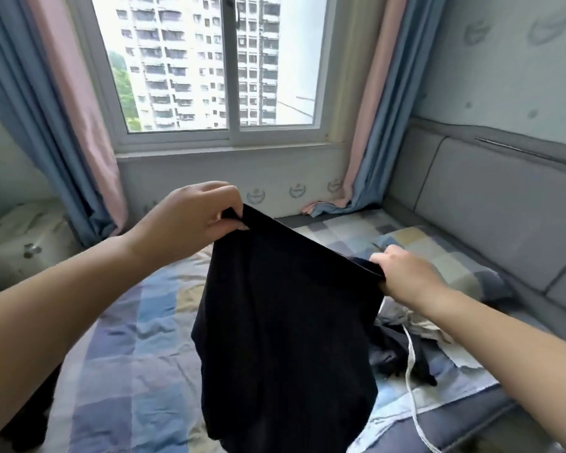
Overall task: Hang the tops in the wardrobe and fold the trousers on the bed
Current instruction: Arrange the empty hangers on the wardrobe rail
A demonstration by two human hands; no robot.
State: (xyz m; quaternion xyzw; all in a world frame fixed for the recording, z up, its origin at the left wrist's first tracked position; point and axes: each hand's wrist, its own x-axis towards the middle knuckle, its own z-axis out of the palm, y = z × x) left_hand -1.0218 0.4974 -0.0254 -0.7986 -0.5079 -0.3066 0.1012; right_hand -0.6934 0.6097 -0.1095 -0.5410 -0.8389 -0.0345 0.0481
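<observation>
A black garment (285, 328) hangs in the air above the bed (128, 354), held stretched by its top edge. My left hand (190, 220) pinches the left end of that edge, fingers curled over the fabric. My right hand (402, 273) grips the right end, lower and nearer the pillow. The cloth drops down in front of me and hides the bed's middle. Whether it is a top or trousers I cannot tell. To the right, behind the garment, lies a pile of dark and pale clothes (402, 348) with a white cord (412, 371).
The bed has a checked blue and beige sheet and a matching pillow (438, 253) by the grey padded headboard (490, 204). A window (216, 67) with pink and blue curtains (370, 158) stands behind. A pale patterned object (17, 243) sits at the far left.
</observation>
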